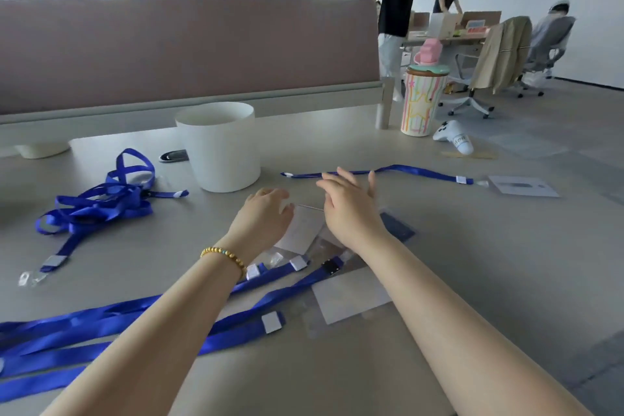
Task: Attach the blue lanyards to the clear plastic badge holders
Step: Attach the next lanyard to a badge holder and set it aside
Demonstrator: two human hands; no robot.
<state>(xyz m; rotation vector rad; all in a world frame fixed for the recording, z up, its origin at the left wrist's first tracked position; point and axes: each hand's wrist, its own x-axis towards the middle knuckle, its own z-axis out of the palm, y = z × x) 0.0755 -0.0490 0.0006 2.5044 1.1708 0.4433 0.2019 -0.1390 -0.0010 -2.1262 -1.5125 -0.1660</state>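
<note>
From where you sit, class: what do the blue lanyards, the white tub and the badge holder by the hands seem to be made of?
Blue lanyards: woven ribbon, probably satin polyester; they shine and fold limply.
White tub: likely matte plastic, though ceramic is possible; smooth and even.
Badge holder: thin clear plastic film; glossy, see-through edges.

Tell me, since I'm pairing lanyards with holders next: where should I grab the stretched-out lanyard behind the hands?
Probably pinch the stretched-out lanyard from above at its right end, just left of the white crimp. The strap lies flat on the table, and that end carries the clip you need; the right hand is nearest.
</note>
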